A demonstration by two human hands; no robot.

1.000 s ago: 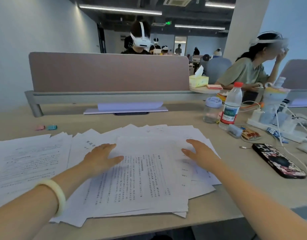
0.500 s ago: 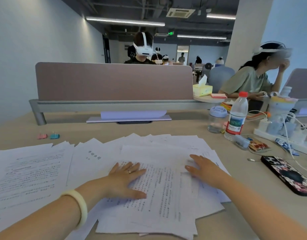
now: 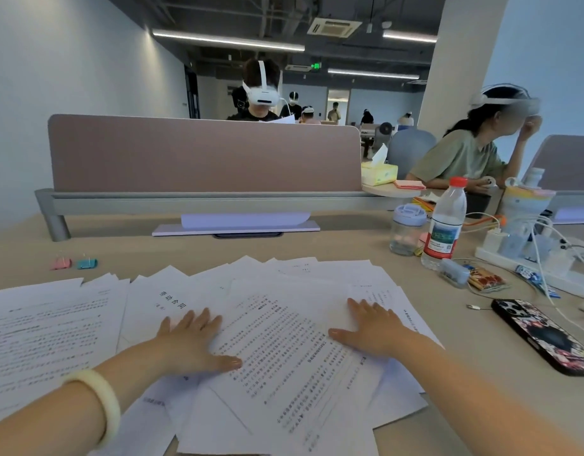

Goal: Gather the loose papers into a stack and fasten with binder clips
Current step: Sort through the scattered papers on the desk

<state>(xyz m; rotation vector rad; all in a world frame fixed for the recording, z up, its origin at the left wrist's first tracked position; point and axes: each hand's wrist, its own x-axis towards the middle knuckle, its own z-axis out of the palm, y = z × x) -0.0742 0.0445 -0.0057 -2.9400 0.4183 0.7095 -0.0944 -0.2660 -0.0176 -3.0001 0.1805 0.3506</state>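
Palms down, the left hand (image 3: 192, 343) and right hand (image 3: 373, 330) press flat, fingers straight, holding nothing, on the loose white printed papers (image 3: 172, 301) at lower centre. The top sheet (image 3: 284, 357) has just turned askew; gathering only begins, and the pink and blue binder clips (image 3: 86, 264) wait untouched at left.

— So where are you working?

— You're in an open-plan office. A padded divider (image 3: 205, 156) crosses mid-frame, splitting your long desk (image 3: 185, 251) from the row behind, where a person in a headset (image 3: 261, 90) faces you.

— Anything else?

— Strip lights (image 3: 228, 41) and a ceiling air unit (image 3: 333, 27) along the top (bare pipes (image 3: 215, 8) too), a power strip (image 3: 501, 255) at right, printed papers (image 3: 284, 340) in the lower middle, more people (image 3: 335, 110) far back.
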